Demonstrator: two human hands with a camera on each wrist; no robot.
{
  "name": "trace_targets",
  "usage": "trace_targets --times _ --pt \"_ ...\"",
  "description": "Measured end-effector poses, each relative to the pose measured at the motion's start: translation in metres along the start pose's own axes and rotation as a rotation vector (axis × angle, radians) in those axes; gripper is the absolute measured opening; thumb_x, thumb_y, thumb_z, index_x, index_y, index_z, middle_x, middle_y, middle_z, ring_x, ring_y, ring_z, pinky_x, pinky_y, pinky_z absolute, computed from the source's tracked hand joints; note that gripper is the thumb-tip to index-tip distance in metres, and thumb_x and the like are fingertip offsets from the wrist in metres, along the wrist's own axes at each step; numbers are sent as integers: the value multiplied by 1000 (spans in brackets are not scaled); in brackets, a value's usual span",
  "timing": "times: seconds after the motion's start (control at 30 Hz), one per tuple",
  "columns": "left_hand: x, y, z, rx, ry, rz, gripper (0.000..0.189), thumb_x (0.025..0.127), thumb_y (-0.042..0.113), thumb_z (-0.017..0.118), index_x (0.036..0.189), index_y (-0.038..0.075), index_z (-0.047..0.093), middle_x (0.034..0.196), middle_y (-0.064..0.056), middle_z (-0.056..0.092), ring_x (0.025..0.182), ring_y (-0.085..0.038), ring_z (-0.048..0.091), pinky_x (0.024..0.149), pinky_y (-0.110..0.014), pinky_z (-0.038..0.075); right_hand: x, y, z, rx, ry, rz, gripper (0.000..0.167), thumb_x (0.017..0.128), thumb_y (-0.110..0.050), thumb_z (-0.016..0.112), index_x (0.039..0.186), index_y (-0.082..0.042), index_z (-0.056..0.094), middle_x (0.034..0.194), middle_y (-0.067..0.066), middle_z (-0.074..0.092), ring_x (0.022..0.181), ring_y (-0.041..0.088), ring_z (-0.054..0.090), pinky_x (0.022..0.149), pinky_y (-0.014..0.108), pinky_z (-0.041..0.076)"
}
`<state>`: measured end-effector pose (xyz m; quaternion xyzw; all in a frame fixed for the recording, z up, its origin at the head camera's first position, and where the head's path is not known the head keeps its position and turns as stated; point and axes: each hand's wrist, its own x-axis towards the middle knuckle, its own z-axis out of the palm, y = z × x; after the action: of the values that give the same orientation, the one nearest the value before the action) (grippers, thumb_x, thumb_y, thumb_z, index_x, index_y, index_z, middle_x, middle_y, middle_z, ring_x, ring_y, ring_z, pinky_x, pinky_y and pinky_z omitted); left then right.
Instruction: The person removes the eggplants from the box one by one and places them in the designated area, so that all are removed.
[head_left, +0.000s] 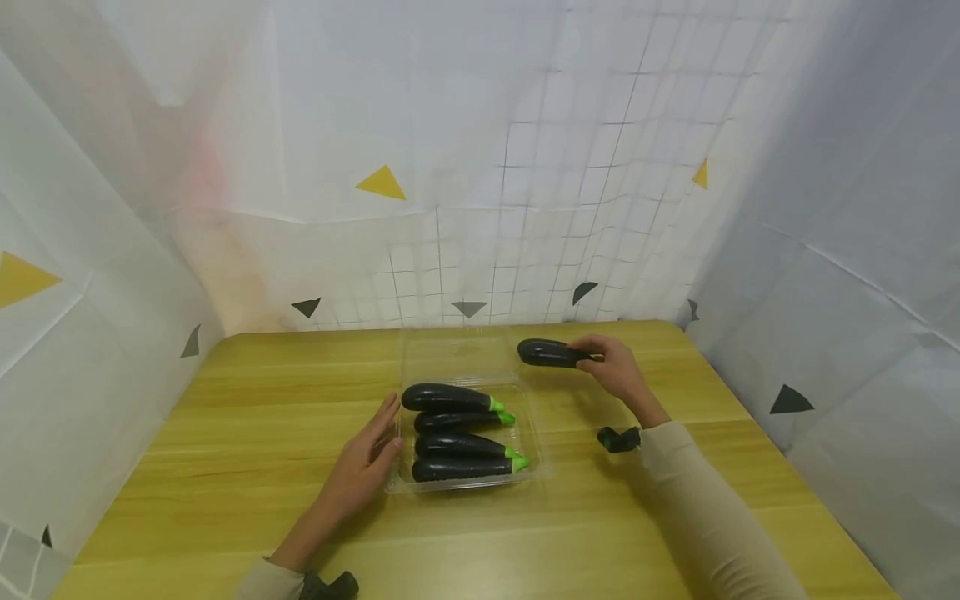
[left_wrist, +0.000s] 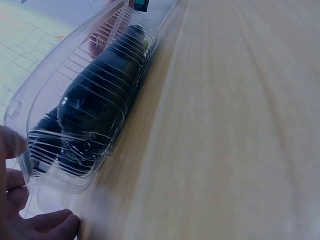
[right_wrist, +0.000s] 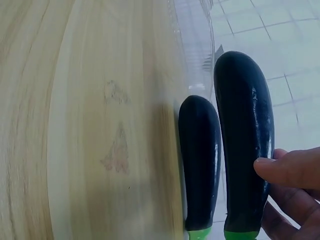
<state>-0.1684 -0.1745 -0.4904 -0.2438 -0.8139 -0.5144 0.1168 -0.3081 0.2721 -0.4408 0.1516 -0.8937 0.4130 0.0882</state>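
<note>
A clear plastic clamshell box point(head_left: 542, 450) lies on the table with its lid folded back. Inside it are several dark eggplants point(head_left: 461, 469) with green stems, lying side by side. My left hand point(head_left: 363, 465) rests along the box's left side, thumb at the rim and fingers fairly straight. Back right of the box, my right hand point(head_left: 613, 367) pinches an eggplant point(head_left: 546, 352) between thumb and fingers. In the right wrist view that held eggplant point(right_wrist: 245, 135) is close, and another eggplant point(right_wrist: 199, 160) lies behind it on the table.
The wooden table point(head_left: 285, 417) has white sheeting point(head_left: 315, 150) behind it and at both sides, with yellow and dark patches. The clear lid point(head_left: 450, 354) spreads over the table behind the box. Dark wrist devices point(head_left: 619, 439) sit at both sleeves.
</note>
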Motion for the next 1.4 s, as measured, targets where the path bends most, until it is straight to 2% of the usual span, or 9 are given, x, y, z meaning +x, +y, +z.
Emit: trace_targets --times 0.1,0.33,0.6,0.9,1.17,1.4 --pt "0 0 0 -6 0 -3 56 108 8 57 160 0 38 167 -17 28 135 -42 52 106 -50 45 0 4 0 -8 2 17 28 97 2 70 125 -2 73 126 19 69 118 40 63 97 57 54" --pt "-1 1 0 4 8 7 56 107 9 58 160 1 39 167 -17 29 135 -42 52 106 -51 45 4 12 2 1 -20 3 29 96 4 70 124 3 72 127 23 68 119 44 61 98 60 51" --pt "0 -2 0 26 4 13 56 108 9 57 160 1 38 167 -18 28 134 -42 52 106 -51 45 8 23 7 -9 -38 37 28 94 5 69 122 3 73 128 24 67 121 47 60 102 61 48" --pt "3 -1 -1 12 -20 -21 58 109 14 56 162 4 35 169 -3 25 137 -40 50 108 -47 45 12 31 12 -22 -48 44 28 94 6 70 121 1 74 127 23 67 121 46 60 102 60 48" --pt "1 -3 0 14 -3 3 56 108 10 57 160 2 38 167 -17 28 134 -43 52 106 -51 45 13 33 15 -29 -64 46 28 93 6 70 121 2 73 128 23 67 121 47 60 102 61 48" --pt "0 -2 0 15 12 9 55 107 8 58 159 2 40 166 -18 30 133 -43 53 105 -52 46 15 33 16 -27 -79 56 29 94 7 68 123 3 72 132 25 64 124 47 59 103 61 47"
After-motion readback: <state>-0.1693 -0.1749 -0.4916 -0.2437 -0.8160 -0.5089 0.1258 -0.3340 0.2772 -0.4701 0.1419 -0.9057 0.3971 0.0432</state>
